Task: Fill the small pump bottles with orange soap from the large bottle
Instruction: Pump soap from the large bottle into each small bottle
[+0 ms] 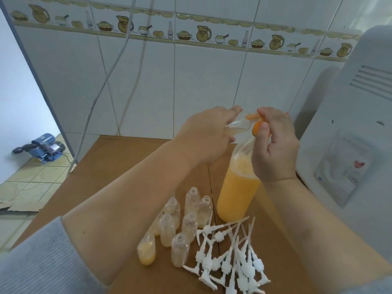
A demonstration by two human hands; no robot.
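My left hand (204, 132) grips a small pump bottle (237, 126), tipped on its side above the large bottle (237, 194), its mouth toward my right hand (275, 145). My right hand's fingers are curled, pinching at the large bottle's orange-smeared mouth (257, 128), right where the small bottle's neck meets it. The large bottle stands upright on the bench (118, 158), about half full of orange soap. Just left of its base stand the other small bottles (180, 225); in front of it lie the white pumps (231, 257)
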